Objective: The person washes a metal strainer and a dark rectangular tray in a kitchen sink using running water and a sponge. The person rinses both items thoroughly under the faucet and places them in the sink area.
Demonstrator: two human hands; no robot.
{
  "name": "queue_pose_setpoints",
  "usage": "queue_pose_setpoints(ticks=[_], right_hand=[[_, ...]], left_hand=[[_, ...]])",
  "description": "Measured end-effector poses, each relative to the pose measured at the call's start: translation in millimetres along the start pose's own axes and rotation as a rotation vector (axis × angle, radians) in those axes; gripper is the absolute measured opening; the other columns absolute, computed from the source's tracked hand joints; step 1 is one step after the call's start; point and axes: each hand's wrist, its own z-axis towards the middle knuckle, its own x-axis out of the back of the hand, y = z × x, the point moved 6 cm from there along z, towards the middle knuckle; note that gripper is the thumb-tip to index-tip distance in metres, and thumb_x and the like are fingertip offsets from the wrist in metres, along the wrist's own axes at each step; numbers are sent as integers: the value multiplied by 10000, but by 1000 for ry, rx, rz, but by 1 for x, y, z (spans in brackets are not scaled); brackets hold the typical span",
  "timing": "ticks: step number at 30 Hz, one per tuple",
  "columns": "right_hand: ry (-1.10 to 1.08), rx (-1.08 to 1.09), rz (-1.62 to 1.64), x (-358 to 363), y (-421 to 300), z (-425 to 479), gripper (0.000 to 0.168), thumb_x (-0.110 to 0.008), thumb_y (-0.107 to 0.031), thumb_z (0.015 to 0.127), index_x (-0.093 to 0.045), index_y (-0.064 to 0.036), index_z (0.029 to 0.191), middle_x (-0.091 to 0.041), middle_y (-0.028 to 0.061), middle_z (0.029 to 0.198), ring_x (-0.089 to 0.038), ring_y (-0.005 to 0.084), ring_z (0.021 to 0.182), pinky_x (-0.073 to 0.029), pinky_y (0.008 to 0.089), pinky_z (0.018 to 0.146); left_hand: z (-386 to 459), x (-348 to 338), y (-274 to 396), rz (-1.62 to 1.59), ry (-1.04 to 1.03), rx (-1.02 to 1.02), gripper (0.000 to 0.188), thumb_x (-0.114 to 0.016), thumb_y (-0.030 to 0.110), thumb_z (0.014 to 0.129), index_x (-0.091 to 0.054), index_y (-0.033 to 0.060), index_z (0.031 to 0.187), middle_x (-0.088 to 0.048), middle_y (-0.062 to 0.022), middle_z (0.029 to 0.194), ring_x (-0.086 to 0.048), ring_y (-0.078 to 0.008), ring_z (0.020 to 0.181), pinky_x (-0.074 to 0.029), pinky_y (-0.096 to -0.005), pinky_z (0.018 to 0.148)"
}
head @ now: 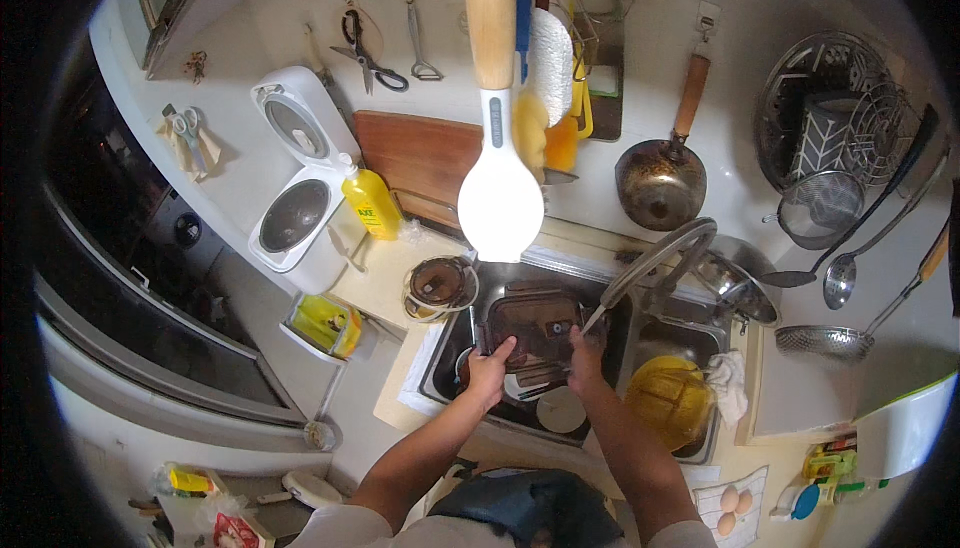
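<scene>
My left hand (487, 377) grips the near left side of a brown, see-through rectangular food-container lid (529, 326), its thumb on top. My right hand (586, 362) holds the right side of the same lid. Clip flaps show along the lid's far and near edges; whether a box sits beneath it cannot be seen. The lid is held over the left basin of a steel sink (616, 368). A curved grey faucet (660, 255) sends a stream of water down by my right thumb. Below the lid lie a pale round dish (561, 409) and other partly hidden dishes.
A yellow ribbed basket (671, 401) and a white cloth (727, 386) are at the right basin. Left of the sink stand a brown-lidded glass vessel (439, 283), a yellow detergent bottle (373, 203) and an open rice cooker (296, 214). A wooden-handled white spoon (500, 203) hangs close in front.
</scene>
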Motion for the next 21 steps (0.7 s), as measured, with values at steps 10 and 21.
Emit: queue_pose_setpoints(ticks=[10, 21], right_hand=[[-159, 221, -26, -3, -30, -24, 649, -612, -337, 882, -335, -6, 1366, -407, 139, 1356, -417, 266, 1214, -361, 400, 1002], [-133, 382, -161, -2, -45, -41, 435, -547, -269, 922, -486, 60, 1200, -548, 135, 1162, -540, 222, 1014, -430, 333, 897]], left_hand=[[50, 52, -42, 245, 72, -163, 395, -707, 144, 797, -551, 8, 1133, -624, -118, 1064, -612, -248, 952, -495, -354, 802], [16, -73, -19, 1570, -262, -577, 718, -455, 420, 922, -204, -16, 1434, -173, -281, 1479, -153, -386, 1392, -110, -461, 1132]])
